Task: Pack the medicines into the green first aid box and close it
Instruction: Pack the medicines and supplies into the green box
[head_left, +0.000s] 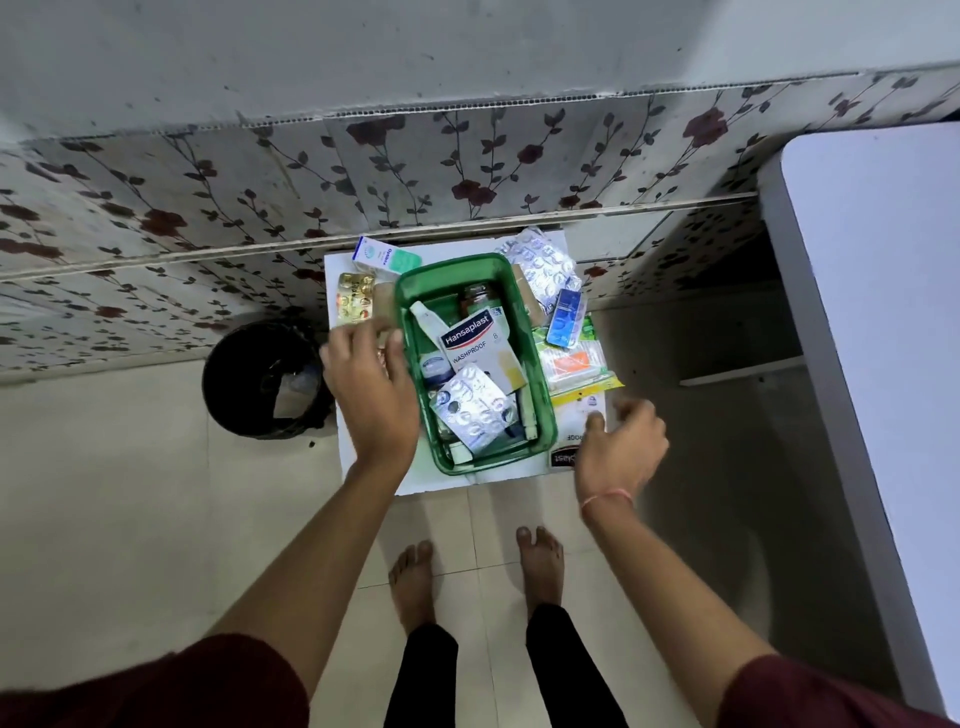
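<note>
The green first aid box stands lidless on a small white table. Inside it lie a Hansaplast pack, a silver blister strip, a white bottle and a brown jar. My left hand hovers at the box's left rim, fingers spread, over the table's left side; nothing shows in its grip. My right hand hangs by the box's right front corner, fingers loosely curled and empty, above a black Hansaplast pack. Loose medicines surround the box: yellow capsules, a teal carton, silver strips, a blue pack.
A black bin stands on the floor left of the table. A floral-tiled wall ledge runs behind it. A white counter fills the right side. My bare feet are on the tiled floor just before the table.
</note>
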